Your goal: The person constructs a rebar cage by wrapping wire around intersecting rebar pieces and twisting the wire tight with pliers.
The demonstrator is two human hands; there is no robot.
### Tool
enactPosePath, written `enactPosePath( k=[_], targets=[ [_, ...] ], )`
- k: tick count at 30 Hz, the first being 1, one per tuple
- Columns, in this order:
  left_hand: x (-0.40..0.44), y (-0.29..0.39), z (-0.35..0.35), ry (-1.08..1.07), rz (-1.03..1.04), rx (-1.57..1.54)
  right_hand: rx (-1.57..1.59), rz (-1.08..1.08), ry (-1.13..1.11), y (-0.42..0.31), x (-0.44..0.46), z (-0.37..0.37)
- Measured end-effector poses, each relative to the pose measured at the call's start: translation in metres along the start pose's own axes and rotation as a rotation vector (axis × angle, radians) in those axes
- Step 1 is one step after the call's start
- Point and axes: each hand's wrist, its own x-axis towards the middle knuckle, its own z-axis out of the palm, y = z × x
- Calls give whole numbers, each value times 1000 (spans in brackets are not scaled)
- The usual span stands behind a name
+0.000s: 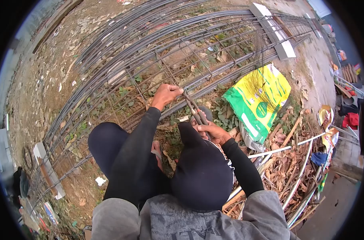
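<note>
My left hand (pixel 166 96) is closed in a pinch at a crossing of steel bars on the rebar cage (pixel 186 44). What lies between its fingertips is too small to make out. My right hand (pixel 214 133) is wrapped round the handles of pincers (pixel 196 110). Their jaws point up and left to the cage bar, close by my left fingertips. To the right of the hands, a green and yellow sack (pixel 252 94) lies on the ground with a bundle of thin tie wire (pixel 266 86) across it.
A white block (pixel 276 34) supports the cage's far end and another block (pixel 44 168) its near left end. Long loose bars (pixel 122 24) lie along the far side. White pipes (pixel 300 176), wood strips and dry leaves (pixel 278 148) are strewn at my right.
</note>
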Motion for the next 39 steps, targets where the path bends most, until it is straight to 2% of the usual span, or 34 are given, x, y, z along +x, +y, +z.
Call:
enactPosePath(
  k=[1, 2, 5, 6, 9, 10, 13, 14, 16, 18, 19, 21, 22, 25, 28, 31, 35, 39],
  targets=[
    [2, -4, -2, 10, 11, -25, -90, -71, 37, -13, -12, 21],
    [4, -9, -1, 14, 22, -54, -402, -119, 135, -35, -28, 41],
    [1, 2, -3, -21, -24, -62, -1607, -592, 659, -35, -32, 45],
    [-3, 7, -5, -32, -37, -51, -1720, -762, 779, -33, -35, 49],
    [-2, 2, -3, -33, -30, -81, -1654, -563, 807, -26, -35, 65],
    [0, -2, -2, -28, -22, -103, -1627, -466, 747, -15, -21, 42],
    [-2, -6, 0, -43, -23, -133, 129, 187, -54, -21, -10, 7],
    [-1, -2, -1, -36, -36, -113, 114, 218, -42, -26, -13, 9],
    [-4, 1, -2, -2, -77, -87, -214, 18, 7, -49, -28, 31],
    [-3, 0, 0, 42, -133, -235, -633, -226, 91, -50, -31, 34],
    [-2, 0, 1, 60, -162, -307, -872, -212, 219, -54, -34, 39],
    [0, -1, 1, 40, -164, -204, -1344, -177, 482, -69, -47, 65],
    [1, -2, 1, 34, -157, -178, -1467, -222, 566, -73, -51, 79],
    [3, -6, 5, 28, -92, -176, -1893, -721, 784, -62, -55, 77],
    [5, -14, 6, 22, -40, -133, -2055, -840, 913, -56, -47, 62],
    [4, -15, 7, 33, -9, -150, -1797, -315, 745, -35, -23, 31],
    [3, -7, 4, 1, -67, -113, -81, 118, 186, -42, -30, 29],
    [4, -7, 3, 19, -19, -78, -783, -164, 304, -72, -45, 64]
  ],
)
